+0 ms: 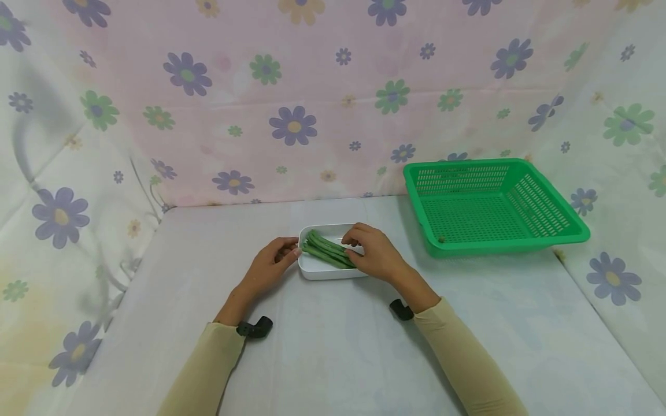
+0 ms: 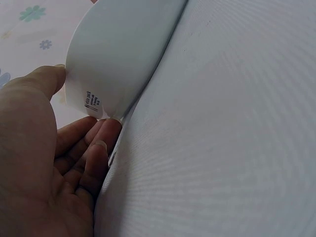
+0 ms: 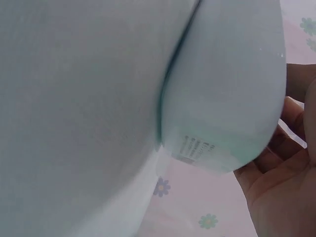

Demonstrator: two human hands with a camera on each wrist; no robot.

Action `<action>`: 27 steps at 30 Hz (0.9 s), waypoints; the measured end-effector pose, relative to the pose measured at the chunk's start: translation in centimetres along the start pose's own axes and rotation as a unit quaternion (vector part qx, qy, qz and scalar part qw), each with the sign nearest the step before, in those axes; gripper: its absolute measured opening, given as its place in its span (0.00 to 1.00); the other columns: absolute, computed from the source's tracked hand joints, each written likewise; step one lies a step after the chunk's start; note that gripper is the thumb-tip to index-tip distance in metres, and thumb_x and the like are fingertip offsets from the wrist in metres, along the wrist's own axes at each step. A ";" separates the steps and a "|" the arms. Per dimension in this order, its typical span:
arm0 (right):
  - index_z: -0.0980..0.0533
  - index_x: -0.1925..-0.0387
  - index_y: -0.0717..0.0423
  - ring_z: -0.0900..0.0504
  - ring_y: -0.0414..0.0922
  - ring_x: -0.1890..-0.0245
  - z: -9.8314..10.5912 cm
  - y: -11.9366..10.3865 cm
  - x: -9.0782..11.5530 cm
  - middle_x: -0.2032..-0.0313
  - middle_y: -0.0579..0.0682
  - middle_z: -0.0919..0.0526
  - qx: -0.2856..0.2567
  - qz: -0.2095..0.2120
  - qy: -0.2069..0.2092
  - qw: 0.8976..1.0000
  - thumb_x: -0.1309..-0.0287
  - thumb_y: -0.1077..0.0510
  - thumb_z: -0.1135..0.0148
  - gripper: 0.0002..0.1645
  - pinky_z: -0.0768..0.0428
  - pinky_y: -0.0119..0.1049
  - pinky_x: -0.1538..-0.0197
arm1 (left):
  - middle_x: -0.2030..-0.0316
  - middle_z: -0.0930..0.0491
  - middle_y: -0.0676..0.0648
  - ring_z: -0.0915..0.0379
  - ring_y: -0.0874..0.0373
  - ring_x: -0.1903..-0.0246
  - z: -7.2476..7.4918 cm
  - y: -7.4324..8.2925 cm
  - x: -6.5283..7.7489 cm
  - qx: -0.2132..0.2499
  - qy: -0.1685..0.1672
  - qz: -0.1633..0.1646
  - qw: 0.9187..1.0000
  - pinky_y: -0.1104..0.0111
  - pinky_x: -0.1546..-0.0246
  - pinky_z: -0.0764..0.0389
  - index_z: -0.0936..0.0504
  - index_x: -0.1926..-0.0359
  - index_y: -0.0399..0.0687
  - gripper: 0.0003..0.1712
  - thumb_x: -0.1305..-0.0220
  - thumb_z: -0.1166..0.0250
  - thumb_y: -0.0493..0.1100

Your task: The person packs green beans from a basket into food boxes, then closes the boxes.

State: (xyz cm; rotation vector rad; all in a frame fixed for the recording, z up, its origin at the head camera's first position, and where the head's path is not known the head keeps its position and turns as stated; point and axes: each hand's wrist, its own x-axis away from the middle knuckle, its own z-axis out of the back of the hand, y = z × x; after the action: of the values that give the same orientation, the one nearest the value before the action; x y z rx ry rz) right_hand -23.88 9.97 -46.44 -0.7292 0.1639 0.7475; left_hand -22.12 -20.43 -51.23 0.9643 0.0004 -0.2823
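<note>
Several long green beans (image 1: 326,251) lie bunched slantwise in a shallow white rectangular dish (image 1: 333,274) on the table. At the dish's left end, my left hand (image 1: 267,264) holds on, its thumb at the rim and its fingertips by the base, as the left wrist view shows beside small dark print (image 2: 93,101). My right hand (image 1: 377,251) reaches over the right end from above. Its loosely bent fingers and thumb hover at the beans' right ends, which they partly cover. From the right wrist view, the dish wall (image 3: 222,89) with a barcode label hides the beans.
A green plastic basket (image 1: 567,234) with slotted sides stands at the back right of the white-covered table (image 1: 333,352). Small bits lie inside it. Flower-patterned cloth (image 1: 322,167) hangs behind and at both sides. Dark wrist cameras (image 1: 255,328) sit at the sleeves.
</note>
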 end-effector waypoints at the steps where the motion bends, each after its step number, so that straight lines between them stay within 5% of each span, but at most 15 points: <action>1: 0.17 0.54 0.61 0.15 0.49 0.56 0.1 -0.1 0.0 0.55 0.51 0.16 0.004 -0.002 0.001 1.000 0.37 0.68 0.27 0.10 0.15 0.46 0.50 | 0.46 0.17 0.46 0.22 0.54 0.50 0.0 0.0 0.0 0.000 0.000 0.001 1.000 0.60 0.48 0.22 0.23 0.29 0.47 0.27 0.20 0.38 0.54; 14: 0.18 0.48 0.57 0.17 0.46 0.54 1.6 -1.2 0.6 0.55 0.49 0.16 0.042 -0.011 0.020 0.999 0.34 0.64 0.29 0.14 0.17 0.44 0.48 | 0.47 0.17 0.46 0.23 0.54 0.51 -0.1 0.1 -0.1 -0.009 -0.001 0.010 1.000 0.59 0.48 0.22 0.24 0.29 0.47 0.28 0.20 0.38 0.55; 27: 0.18 0.50 0.58 0.16 0.48 0.53 4.3 -1.4 1.4 0.54 0.52 0.14 0.027 0.031 0.071 0.997 0.36 0.66 0.28 0.14 0.17 0.47 0.47 | 0.46 0.17 0.45 0.22 0.53 0.49 -0.2 0.1 0.0 -0.006 0.001 0.011 1.000 0.57 0.47 0.22 0.24 0.29 0.46 0.28 0.20 0.38 0.54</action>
State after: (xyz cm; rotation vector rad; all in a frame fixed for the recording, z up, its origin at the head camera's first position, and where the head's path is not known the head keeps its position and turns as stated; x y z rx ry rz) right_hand -22.38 12.82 -42.99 -0.7278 0.3349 0.7470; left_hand -22.10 -20.25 -51.29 0.9519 -0.0069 -0.2620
